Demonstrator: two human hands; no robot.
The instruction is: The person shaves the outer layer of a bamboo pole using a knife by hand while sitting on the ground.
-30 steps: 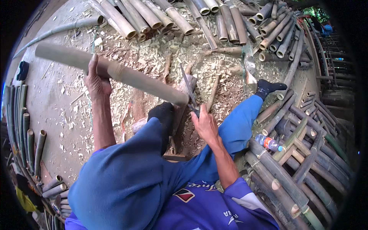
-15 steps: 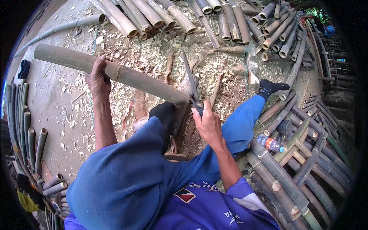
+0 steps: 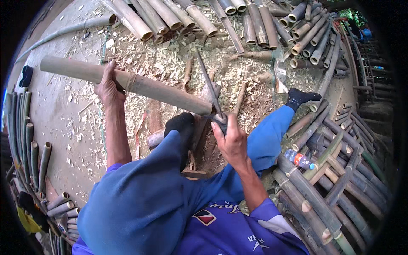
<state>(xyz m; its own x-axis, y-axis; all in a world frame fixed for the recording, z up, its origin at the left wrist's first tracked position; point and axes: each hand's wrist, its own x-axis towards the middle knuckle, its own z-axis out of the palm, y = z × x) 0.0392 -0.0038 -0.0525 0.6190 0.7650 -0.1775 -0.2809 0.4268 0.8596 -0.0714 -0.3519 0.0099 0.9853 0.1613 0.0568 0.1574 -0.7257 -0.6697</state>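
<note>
My left hand (image 3: 109, 85) is wrapped round the middle of a thick bamboo pole (image 3: 165, 94), which slants from upper left down to the right. The pole's right end lies against a wooden block, partly hidden beneath it. My right hand (image 3: 233, 142) grips the dark handle of a long-bladed knife (image 3: 209, 83). Its narrow blade points up and away, close beside the pole's right end. Whether blade and pole touch, I cannot tell. My left foot in a black sock (image 3: 180, 127) is beside the block, just below the pole.
Pale chips (image 3: 170, 70) litter the ground. Cut bamboo lengths (image 3: 170, 17) lie at the far side, with a stack (image 3: 314, 36) at far right. A bamboo frame (image 3: 331, 165) and a plastic bottle (image 3: 299, 159) are on the right. More poles (image 3: 34, 157) stand at left.
The bamboo pole has shifted slightly right with my left hand. The knife has tilted further left at its tip, and my right hand has turned and moved a little lower.
</note>
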